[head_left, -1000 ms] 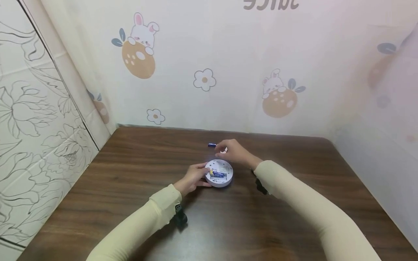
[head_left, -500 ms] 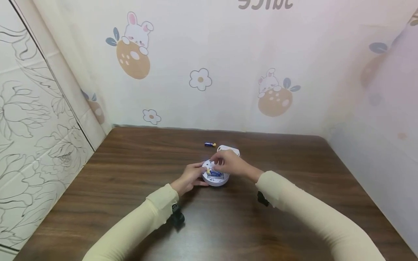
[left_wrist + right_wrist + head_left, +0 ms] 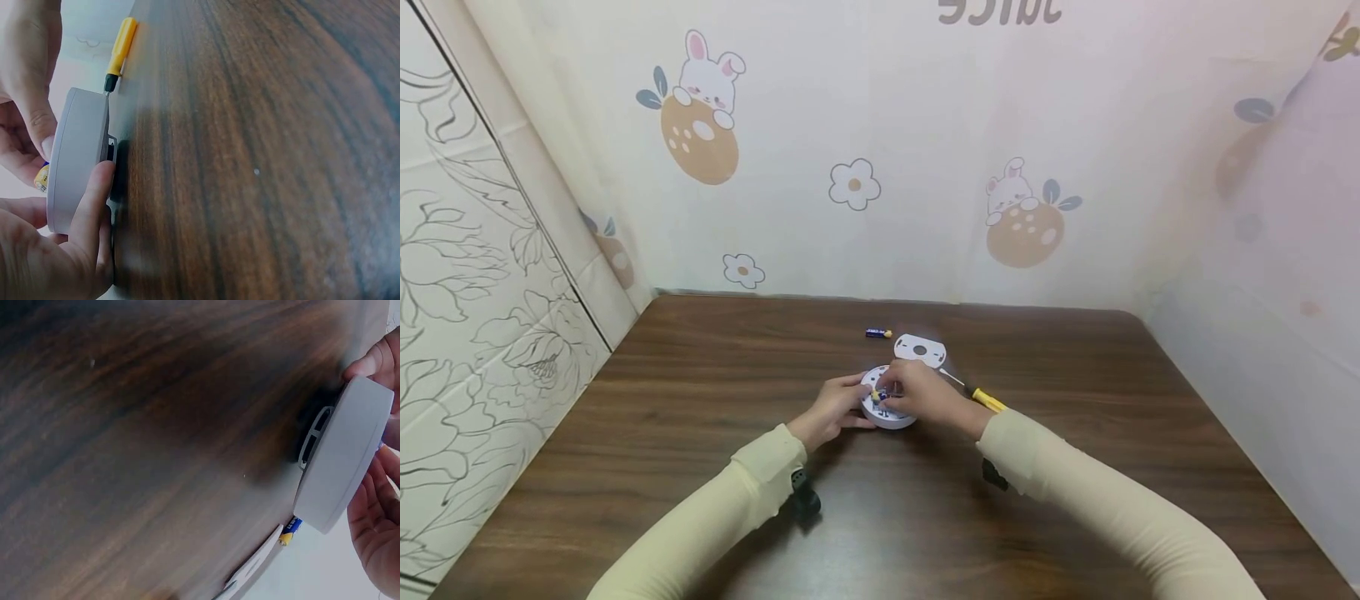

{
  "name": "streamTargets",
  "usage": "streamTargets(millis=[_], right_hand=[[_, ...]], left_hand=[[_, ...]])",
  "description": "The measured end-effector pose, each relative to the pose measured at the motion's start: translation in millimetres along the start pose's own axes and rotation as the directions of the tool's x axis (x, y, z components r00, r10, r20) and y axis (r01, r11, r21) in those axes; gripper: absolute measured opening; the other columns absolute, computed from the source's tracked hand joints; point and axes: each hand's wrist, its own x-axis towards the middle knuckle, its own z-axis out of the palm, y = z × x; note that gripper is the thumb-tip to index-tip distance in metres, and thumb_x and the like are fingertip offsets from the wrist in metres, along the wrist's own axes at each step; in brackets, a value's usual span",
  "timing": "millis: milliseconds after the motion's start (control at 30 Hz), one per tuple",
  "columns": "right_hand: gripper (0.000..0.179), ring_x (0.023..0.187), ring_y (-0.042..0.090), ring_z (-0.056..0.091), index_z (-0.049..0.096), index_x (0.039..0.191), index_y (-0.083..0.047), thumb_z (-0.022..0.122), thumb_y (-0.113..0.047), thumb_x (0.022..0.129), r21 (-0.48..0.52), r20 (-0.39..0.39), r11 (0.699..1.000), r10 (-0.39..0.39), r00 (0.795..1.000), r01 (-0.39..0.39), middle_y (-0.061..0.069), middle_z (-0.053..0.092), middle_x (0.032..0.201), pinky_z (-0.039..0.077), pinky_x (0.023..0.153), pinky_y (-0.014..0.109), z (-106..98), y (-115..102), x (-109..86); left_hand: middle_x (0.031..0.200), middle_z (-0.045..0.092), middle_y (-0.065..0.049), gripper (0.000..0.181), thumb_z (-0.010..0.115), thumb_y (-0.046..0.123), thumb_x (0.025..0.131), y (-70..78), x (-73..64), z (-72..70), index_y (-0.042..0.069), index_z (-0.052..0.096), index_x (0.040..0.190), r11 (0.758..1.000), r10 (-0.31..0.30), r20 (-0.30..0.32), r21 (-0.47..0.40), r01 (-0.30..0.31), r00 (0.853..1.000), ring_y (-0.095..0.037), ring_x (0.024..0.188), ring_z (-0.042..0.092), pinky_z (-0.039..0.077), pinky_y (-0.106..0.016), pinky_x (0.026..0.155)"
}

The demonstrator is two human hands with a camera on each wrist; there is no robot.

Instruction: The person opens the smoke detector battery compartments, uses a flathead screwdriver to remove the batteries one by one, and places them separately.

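A round white smoke detector (image 3: 887, 422) is held just above the table, its battery side facing up. My left hand (image 3: 831, 408) grips its left edge, thumb on top and fingers below. My right hand (image 3: 928, 396) reaches over the top from the right. Its thumb and fingers pinch a blue and yellow AA battery (image 3: 42, 178) at the battery compartment, which the fingers partly cover. How deep the battery sits cannot be told. In the right wrist view the detector's pale side (image 3: 344, 456) shows, with a dark vented part underneath.
A second blue and yellow battery (image 3: 878, 333) lies behind the detector. Beside it is a white mounting plate (image 3: 931, 347) with a round hole. A yellow-handled screwdriver (image 3: 988, 400) lies under the right forearm, tip toward the plate. A patterned curtain stands behind the brown table (image 3: 737, 350).
My right hand has come from over the mounting plate down onto the detector and now pinches the battery there. The plate and screwdriver have come into sight. My left hand keeps its grip.
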Motion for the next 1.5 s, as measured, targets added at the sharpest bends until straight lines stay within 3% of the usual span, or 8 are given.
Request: streamTargets(millis=[167,367,933,1100,1500], right_hand=[[0.02,0.079,0.006,0.052,0.068,0.093,-0.013,0.071,-0.021,0.074,-0.059,-0.003,0.998,0.01,1.0,-0.01,-0.004,0.058,0.09,0.048,0.073,0.018,1.8,-2.6,-0.3],[0.019,0.078,0.004,0.05,0.068,0.093,-0.012,0.069,-0.02,0.076,-0.07,-0.012,0.997,-0.034,0.999,0.033,-0.005,0.058,0.089,0.046,0.07,0.016,2.6,-2.3,-2.0],[0.015,0.075,0.007,0.052,0.068,0.093,-0.007,0.065,-0.011,0.079,0.019,-0.028,0.984,-0.175,0.984,0.176,-0.001,0.06,0.084,0.048,0.066,0.02,-2.1,6.2,2.5],[0.015,0.074,0.007,0.052,0.068,0.093,-0.005,0.065,-0.008,0.079,0.0,-0.043,0.978,-0.208,0.977,0.208,-0.001,0.059,0.081,0.048,0.064,0.019,-7.4,6.0,7.3],[0.015,0.077,0.009,0.052,0.067,0.096,-0.004,0.061,-0.006,0.081,-0.028,-0.07,0.983,-0.183,0.981,0.181,0.001,0.059,0.085,0.048,0.064,0.02,-23.4,13.4,25.5]], left_hand=[[0.117,0.05,-0.02,0.039,0.048,0.01,0.09,-0.6,0.4,-0.8,0.006,0.045,0.129,1.0,0.006,-0.005,-0.005,-0.006,1.0,-0.025,0.086,0.058,0.054,-0.039,0.065],[0.114,0.053,-0.021,0.039,0.049,0.009,0.089,-2.1,0.7,-0.1,0.005,0.045,0.128,1.0,0.02,-0.006,-0.02,-0.02,1.0,-0.023,0.082,0.059,0.054,-0.04,0.064],[0.113,0.053,-0.022,0.04,0.047,0.006,0.089,-2.7,1.5,-1.1,0.003,0.044,0.128,0.999,0.037,0.003,-0.033,-0.037,0.999,-0.024,0.083,0.058,0.054,-0.042,0.065],[0.114,0.052,-0.022,0.04,0.047,0.006,0.088,-3.3,1.8,-0.9,0.003,0.045,0.128,0.999,0.03,0.0,-0.035,-0.03,1.0,-0.024,0.083,0.058,0.054,-0.042,0.065],[0.109,0.054,-0.018,0.039,0.047,0.006,0.088,-4.0,3.5,0.6,0.004,0.047,0.127,0.999,0.028,-0.017,-0.033,-0.029,0.999,-0.022,0.079,0.056,0.054,-0.041,0.063]])
